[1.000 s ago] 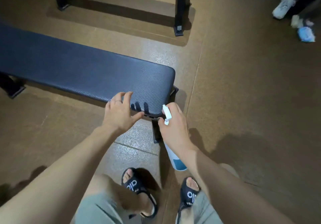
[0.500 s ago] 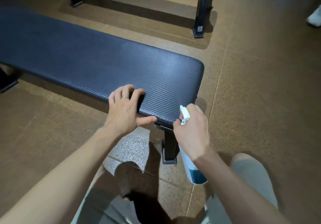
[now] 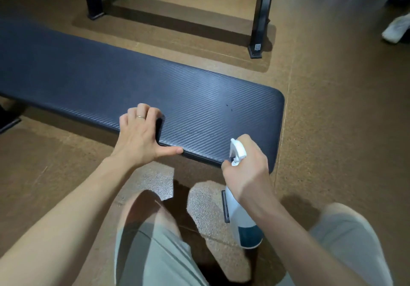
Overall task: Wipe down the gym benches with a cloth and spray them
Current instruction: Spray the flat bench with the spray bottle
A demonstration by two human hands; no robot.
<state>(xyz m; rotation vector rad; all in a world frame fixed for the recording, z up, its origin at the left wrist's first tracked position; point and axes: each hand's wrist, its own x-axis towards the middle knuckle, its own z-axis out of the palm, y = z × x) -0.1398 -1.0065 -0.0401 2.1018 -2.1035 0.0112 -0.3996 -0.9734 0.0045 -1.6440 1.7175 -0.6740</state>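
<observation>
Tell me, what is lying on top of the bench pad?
Only the left hand rests on the bench pad, fingers on its near edge. Two tiny dark specks show too. No cloth is visible; anything beneath the hand is covered.

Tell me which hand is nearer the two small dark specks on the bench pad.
Right. The right hand, gripping the spray bottle, sits just below the specks at the pad's near edge; the left hand rests farther left.
</observation>
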